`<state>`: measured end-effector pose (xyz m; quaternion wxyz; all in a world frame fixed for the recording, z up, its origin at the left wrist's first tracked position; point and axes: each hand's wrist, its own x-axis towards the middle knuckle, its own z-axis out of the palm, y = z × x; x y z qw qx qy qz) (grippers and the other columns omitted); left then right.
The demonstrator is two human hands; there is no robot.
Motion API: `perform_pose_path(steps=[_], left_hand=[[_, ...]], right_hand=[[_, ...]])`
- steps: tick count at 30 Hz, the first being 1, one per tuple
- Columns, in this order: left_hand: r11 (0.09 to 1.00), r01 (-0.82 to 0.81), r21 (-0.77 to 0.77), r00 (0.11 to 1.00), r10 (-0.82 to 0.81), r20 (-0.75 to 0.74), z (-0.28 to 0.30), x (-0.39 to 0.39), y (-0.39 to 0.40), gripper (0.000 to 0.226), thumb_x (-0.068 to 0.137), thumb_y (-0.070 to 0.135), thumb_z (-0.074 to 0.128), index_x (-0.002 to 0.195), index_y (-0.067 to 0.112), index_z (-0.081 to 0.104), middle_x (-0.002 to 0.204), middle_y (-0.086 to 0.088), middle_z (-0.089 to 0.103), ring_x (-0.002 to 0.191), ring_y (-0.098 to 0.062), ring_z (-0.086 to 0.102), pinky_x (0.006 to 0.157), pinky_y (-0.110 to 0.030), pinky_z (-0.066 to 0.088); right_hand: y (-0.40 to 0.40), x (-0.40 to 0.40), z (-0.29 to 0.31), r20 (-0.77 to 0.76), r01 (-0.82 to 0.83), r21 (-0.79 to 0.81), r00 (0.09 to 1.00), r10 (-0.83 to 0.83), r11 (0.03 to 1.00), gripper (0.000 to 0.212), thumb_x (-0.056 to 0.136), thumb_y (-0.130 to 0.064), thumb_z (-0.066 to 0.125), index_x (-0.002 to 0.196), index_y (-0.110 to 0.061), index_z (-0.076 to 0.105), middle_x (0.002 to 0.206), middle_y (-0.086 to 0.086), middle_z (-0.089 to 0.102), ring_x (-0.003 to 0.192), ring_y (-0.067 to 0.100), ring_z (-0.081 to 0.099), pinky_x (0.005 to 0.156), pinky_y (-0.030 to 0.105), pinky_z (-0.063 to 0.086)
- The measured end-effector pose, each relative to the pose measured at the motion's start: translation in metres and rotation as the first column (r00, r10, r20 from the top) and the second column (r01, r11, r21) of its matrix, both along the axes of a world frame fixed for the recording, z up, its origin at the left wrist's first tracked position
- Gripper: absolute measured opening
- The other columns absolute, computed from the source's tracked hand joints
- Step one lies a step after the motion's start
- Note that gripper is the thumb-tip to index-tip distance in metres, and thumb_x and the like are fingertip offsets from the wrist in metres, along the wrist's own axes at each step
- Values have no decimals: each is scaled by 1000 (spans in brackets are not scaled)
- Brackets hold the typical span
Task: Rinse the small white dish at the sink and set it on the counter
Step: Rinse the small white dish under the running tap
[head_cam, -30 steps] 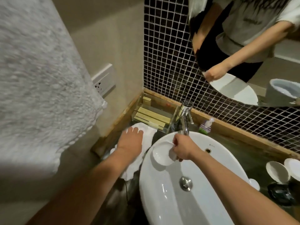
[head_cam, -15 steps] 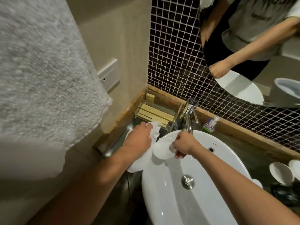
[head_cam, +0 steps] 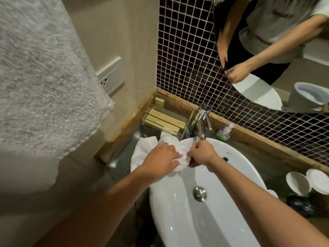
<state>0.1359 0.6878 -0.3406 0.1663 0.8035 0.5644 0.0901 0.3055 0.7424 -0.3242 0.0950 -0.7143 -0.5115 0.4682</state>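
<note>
Head view. Left hand [head_cam: 161, 160] is closed, fingers bunched on a white cloth [head_cam: 147, 152] and pressing it against the small white dish [head_cam: 184, 162]. Right hand [head_cam: 202, 154] pinches the dish from the far side; most of the dish is hidden by cloth and fingers, with only a sliver of rim visible between the two hands. The dish sits over the left rim of the white basin [head_cam: 231, 220], just below and in front of the chrome faucet [head_cam: 202, 122]. No water stream can be made out at the spout. The rest of the cloth trails off to the left of the left hand onto the wet counter [head_cam: 121, 157]. Beyond the left hand stands a clear tray of yellow bars [head_cam: 165, 120]; past the right hand, a small pump bottle [head_cam: 223, 134]. Well off to the right of the right forearm, two white bowls [head_cam: 299, 182] sit on the counter.

Judgement: this reads as wiping or drying, with placement on the counter not yet done.

Risks:
- Wet glazed dish held by a fingertip pinch; wiping pressure from the left could twist it loose, and a drop onto the hard basin could chip it.
- Loose cloth tail may snag the faucet or drag the tray.
- Cloth hides the dish edge, so grip quality is hard to judge.
- Wet counter: the dish may slide when set down.
</note>
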Motion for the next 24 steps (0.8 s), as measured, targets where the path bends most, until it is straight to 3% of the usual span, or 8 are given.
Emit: perform_pose_path(steps=[4,8,10,12,16,20,24], left_hand=[[991,127,44,978,-118,-174,-11,7,-2,30,92,27,53,120,21,61,110,-6,58,98,-23,50,89,-35,37],[983,184,24,935,-168,-311,-18,6,-3,33,82,2,60,113,12,53,102,-11,53,89,-28,53,71,-36,38],[996,94,6,962,-89,-260,-19,3,0,32,84,3,57,115,12,53,103,-11,53,89,-29,57,70,-36,42],[996,-75,-56,991,68,-116,-16,4,5,30,90,15,54,120,16,56,108,-8,57,90,-26,60,73,-34,48],[959,-273,-76,958,278,71,-10,19,9,31,90,31,57,120,25,63,110,-1,66,91,-20,63,78,-31,52],[954,-280,-106,943,295,157,-10,32,5,29,88,29,57,115,25,68,108,0,69,88,-19,63,77,-30,53],[983,-106,-151,985,124,119,-10,32,-2,34,89,29,54,120,24,67,114,-4,65,94,-24,62,83,-35,51]], right_hand=[[-2,3,-5,27,0,9,1000,0,1000,13,90,1,55,88,5,67,80,25,73,55,35,74,64,51,64],[-4,8,-10,48,-2,-13,999,3,1000,12,89,3,56,91,7,67,76,23,73,54,34,74,64,50,64],[-3,11,-9,39,5,-25,999,-4,1000,11,89,4,56,93,6,66,79,23,73,55,34,74,63,50,65],[-2,12,-7,3,13,-45,1000,-13,999,8,90,4,59,92,6,66,86,26,73,58,34,75,59,45,65],[0,8,-5,-81,45,-50,996,-49,998,10,89,8,62,82,2,66,92,32,72,61,38,75,52,39,62],[2,11,-10,-71,73,-25,995,-75,997,9,90,5,60,86,5,68,85,28,73,59,37,74,61,49,65],[3,24,-14,-28,76,-9,997,-76,997,16,94,-2,56,91,5,70,80,24,74,57,33,75,62,49,65]])
